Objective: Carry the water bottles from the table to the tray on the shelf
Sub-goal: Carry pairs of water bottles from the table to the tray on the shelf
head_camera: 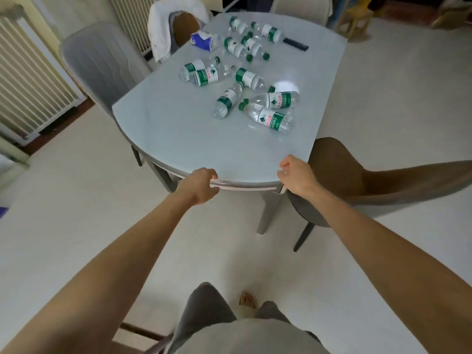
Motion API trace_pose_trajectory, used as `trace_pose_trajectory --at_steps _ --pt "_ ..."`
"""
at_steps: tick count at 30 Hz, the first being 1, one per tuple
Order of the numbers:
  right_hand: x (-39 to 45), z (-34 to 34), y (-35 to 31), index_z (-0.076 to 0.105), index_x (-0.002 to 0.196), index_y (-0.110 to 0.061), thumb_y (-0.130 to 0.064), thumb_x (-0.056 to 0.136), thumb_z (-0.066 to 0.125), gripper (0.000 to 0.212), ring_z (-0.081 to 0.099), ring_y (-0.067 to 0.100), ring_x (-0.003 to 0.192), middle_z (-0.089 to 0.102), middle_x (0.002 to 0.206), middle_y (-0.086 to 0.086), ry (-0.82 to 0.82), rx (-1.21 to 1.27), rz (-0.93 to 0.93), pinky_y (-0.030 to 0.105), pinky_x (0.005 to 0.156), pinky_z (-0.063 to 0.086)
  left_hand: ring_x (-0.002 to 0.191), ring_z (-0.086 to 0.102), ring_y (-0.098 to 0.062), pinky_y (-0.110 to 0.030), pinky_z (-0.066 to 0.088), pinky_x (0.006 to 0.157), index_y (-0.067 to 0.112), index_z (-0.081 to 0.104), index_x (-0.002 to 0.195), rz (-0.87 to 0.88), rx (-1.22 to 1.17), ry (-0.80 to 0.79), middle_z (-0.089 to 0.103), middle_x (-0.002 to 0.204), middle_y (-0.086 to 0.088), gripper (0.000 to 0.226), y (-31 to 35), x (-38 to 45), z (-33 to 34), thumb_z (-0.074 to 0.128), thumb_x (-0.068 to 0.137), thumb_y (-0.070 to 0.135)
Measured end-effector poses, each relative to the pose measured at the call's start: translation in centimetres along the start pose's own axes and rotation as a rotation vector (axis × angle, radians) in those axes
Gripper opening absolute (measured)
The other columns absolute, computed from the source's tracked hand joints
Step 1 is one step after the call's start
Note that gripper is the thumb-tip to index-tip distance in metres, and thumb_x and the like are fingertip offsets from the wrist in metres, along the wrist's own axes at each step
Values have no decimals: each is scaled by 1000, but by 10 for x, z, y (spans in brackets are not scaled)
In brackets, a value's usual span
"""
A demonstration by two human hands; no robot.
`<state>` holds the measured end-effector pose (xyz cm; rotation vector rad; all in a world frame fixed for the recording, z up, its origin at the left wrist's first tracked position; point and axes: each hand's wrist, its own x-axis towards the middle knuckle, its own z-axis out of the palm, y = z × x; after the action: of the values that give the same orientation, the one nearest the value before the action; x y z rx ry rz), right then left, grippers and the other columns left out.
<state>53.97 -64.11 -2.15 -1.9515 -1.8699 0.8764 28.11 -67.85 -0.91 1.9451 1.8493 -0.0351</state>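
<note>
Green-capped water bottles (pixel 272 118) on table (pixel 178 134) | well beyond both empty grips

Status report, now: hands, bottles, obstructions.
Left hand and right hand empty, at table edge. Bottles lying scattered. Nothing blocking.

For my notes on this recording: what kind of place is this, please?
Probably the dining area of a home. A rounded table has upholstered chairs around it, a white garment hangs over one chair back, and a tissue pack and a remote control lie among the water bottles.
</note>
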Motion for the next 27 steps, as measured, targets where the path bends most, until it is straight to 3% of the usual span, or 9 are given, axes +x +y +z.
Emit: trace_pose_trajectory --at_steps 5,10,19,22,27 --pt "105 -6 -15 48 126 -6 -21 89 61 42 50 30 117 51 128 16 -14 -75 -20 36 96 42 124 48 -30 -43 42 102 16 47 135 -11 -33 13 47 139 -11 49 -9 117 -28 59 91 30" --pt "212 -7 -30 41 133 -5 -23 82 68 61 48 34 116 47 130 19 36 -130 47 42 93 44 125 46 -33 -44 43 100 12 37 142 -9 -80 18 40 144 -15 60 -17 240 -56 61 90 29" --pt "343 4 -18 33 143 -14 -42 70 78 90 47 36 120 46 135 17 -98 -301 189 42 95 39 122 46 -36 -47 44 95 12 31 143 -76 -202 -21 42 136 -15 67 -22 417 -90 61 88 38" --pt "353 20 -5 36 138 -13 -45 67 78 88 47 34 120 47 132 15 -183 -340 235 40 96 37 123 45 -37 -48 43 95 12 28 142 -98 -215 -55 40 137 -16 69 -24 447 -79 60 88 41" --pt "360 34 9 48 120 -17 -50 66 75 69 53 29 102 56 113 8 -91 -467 158 36 82 33 123 46 -37 -50 43 95 14 15 148 -144 -233 -70 40 138 -16 80 -30 477 -63 59 88 45"
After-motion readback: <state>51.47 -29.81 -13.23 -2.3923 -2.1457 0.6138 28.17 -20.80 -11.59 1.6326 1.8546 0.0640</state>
